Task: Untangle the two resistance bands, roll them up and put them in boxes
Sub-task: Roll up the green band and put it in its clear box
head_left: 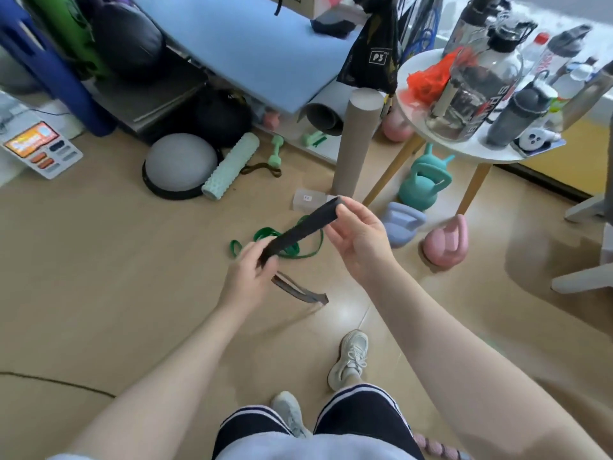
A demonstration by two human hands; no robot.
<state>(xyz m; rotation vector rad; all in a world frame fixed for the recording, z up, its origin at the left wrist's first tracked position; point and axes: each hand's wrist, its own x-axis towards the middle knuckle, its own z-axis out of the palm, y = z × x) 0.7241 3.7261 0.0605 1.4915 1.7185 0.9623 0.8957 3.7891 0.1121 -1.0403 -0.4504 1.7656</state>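
A flat black resistance band [300, 229] is stretched between both hands above the floor. My left hand [247, 278] pinches its lower end, and a grey tail of it [298, 290] hangs below. My right hand [356, 239] grips the upper end, where the band folds over my fingers. A green resistance band [306, 252] lies loose in loops on the wooden floor just behind the black one. Two small clear boxes [308, 199] sit on the floor beyond the bands.
A tall cardboard tube [356, 141] stands behind the boxes. A round white table [464, 152] with several bottles is at the right, with teal [421, 187], lilac [403, 224] and pink [447, 242] kettlebells under it. A grey balance dome [180, 162] and foam roller [230, 166] lie at the left.
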